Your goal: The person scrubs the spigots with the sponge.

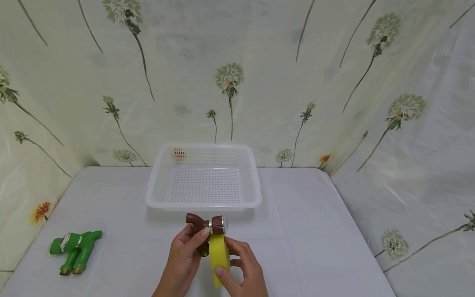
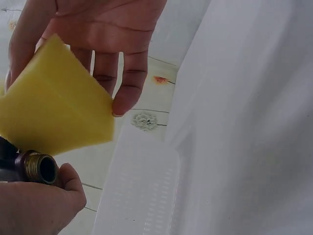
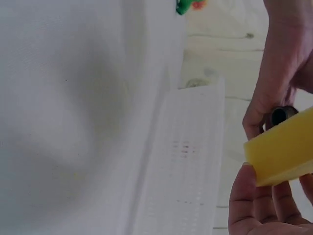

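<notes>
My left hand (image 1: 182, 253) grips a brown water tap (image 1: 218, 225) with a ribbed, silver-capped knob, just in front of the basket. In the left wrist view the tap's brass threaded end (image 2: 36, 167) points outward, its round opening dark. A thick yellow sponge (image 1: 219, 258) is pinched between the thumb and fingers of my right hand (image 1: 248, 268). The sponge stands upright right below the knob, against or very near the tap; whether they touch is hard to tell. In the right wrist view, the sponge (image 3: 283, 149) covers part of the tap.
Behind the hands a white perforated plastic basket (image 1: 204, 205) sits at the table's back edge. A green double-legged tap (image 1: 82, 247) with brass ends lies at the left on the white tablecloth (image 1: 315, 231). Flower-patterned curtains (image 1: 259, 82) hang around the table.
</notes>
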### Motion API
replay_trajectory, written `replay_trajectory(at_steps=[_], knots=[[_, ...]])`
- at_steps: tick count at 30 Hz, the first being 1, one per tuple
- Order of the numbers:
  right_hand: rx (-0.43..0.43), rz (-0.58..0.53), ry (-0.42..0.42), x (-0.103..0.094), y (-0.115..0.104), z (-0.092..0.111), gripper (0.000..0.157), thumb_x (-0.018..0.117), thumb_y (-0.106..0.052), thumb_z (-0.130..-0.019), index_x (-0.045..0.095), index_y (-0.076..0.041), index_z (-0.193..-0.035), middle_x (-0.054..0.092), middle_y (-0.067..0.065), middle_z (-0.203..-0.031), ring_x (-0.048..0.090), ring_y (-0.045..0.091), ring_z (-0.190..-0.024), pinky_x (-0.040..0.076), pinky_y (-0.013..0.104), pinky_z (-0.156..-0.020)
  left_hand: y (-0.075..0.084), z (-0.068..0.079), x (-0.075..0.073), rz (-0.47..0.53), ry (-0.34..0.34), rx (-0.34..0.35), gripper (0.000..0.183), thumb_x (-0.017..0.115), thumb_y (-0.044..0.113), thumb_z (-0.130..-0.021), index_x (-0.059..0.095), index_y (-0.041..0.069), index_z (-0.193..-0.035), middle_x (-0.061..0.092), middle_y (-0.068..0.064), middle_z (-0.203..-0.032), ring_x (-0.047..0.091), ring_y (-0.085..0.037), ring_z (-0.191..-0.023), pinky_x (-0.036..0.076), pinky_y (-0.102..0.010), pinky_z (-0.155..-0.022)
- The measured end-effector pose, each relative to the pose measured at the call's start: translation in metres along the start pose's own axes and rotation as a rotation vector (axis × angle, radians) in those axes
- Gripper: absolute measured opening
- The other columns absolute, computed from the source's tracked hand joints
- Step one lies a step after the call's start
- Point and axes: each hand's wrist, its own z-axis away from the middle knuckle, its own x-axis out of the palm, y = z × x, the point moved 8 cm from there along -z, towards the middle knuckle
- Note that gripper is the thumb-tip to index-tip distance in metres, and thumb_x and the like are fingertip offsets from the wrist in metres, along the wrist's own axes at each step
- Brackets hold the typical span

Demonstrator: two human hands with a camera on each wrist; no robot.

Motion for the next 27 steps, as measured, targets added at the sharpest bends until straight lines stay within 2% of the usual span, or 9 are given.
replay_trajectory(at_steps=[4, 7, 10, 16, 23, 27], knots=[[0.004, 0.013, 0.034, 0.0, 0.0, -0.001, 0.05, 0.073, -0.028, -0.088, 0.052, -0.027, -0.133, 0.054, -0.004, -0.123, 0.057, 0.016, -0.107, 0.054, 0.033, -0.081, -0.001, 0.003, 0.001, -0.073, 0.004, -0.004, 0.035, 0.073, 0.023, -0.086, 0.06, -0.002, -0.106, 0.062, -0.007, -0.096, 0.055, -0.019, -0.087, 0.046, -0.027, -0.078], [-0.015, 0.041, 0.029, 0.004, 0.0, -0.001, 0.047, 0.072, -0.028, -0.088, 0.053, -0.028, -0.131, 0.053, -0.004, -0.122, 0.056, 0.015, -0.106, 0.054, 0.032, -0.078, -0.002, 0.003, 0.001, -0.104, 0.005, -0.006, 0.036, 0.074, 0.024, -0.086, 0.06, -0.002, -0.106, 0.063, -0.008, -0.094, 0.057, -0.019, -0.083, 0.048, -0.025, -0.073], [-0.062, 0.099, 0.033, 0.006, 0.0, 0.002, 0.047, 0.072, -0.027, -0.088, 0.053, -0.029, -0.131, 0.052, -0.006, -0.122, 0.055, 0.013, -0.105, 0.055, 0.03, -0.074, -0.003, 0.003, 0.001, -0.128, 0.002, 0.0, 0.036, 0.074, 0.026, -0.086, 0.06, -0.001, -0.105, 0.063, -0.008, -0.096, 0.058, -0.019, -0.084, 0.05, -0.025, -0.073], [-0.159, 0.231, 0.058, 0.005, 0.002, 0.007, 0.055, 0.077, -0.028, -0.083, 0.053, -0.031, -0.133, 0.051, -0.011, -0.121, 0.057, 0.008, -0.098, 0.053, 0.028, -0.069, -0.004, 0.0, -0.007, -0.172, 0.043, 0.022, 0.033, 0.074, 0.026, -0.085, 0.06, 0.001, -0.1, 0.062, -0.006, -0.091, 0.055, -0.018, -0.082, 0.047, -0.025, -0.071], [-0.159, 0.254, 0.099, -0.007, 0.006, 0.008, 0.059, 0.079, -0.028, -0.081, 0.054, -0.032, -0.134, 0.051, -0.013, -0.121, 0.057, 0.007, -0.097, 0.052, 0.026, -0.068, -0.003, -0.002, -0.011, -0.146, 0.08, 0.023, 0.034, 0.076, 0.027, -0.083, 0.058, 0.002, -0.098, 0.059, -0.004, -0.086, 0.049, -0.017, -0.073, 0.042, -0.025, -0.065], [-0.184, 0.247, 0.133, -0.01, 0.0, 0.007, 0.06, 0.079, -0.027, -0.082, 0.052, -0.029, -0.136, 0.051, -0.011, -0.123, 0.056, 0.01, -0.102, 0.052, 0.026, -0.068, -0.005, -0.001, -0.008, -0.153, 0.073, 0.014, 0.036, 0.076, 0.026, -0.083, 0.059, 0.0, -0.102, 0.061, -0.005, -0.089, 0.052, -0.018, -0.078, 0.044, -0.026, -0.07]])
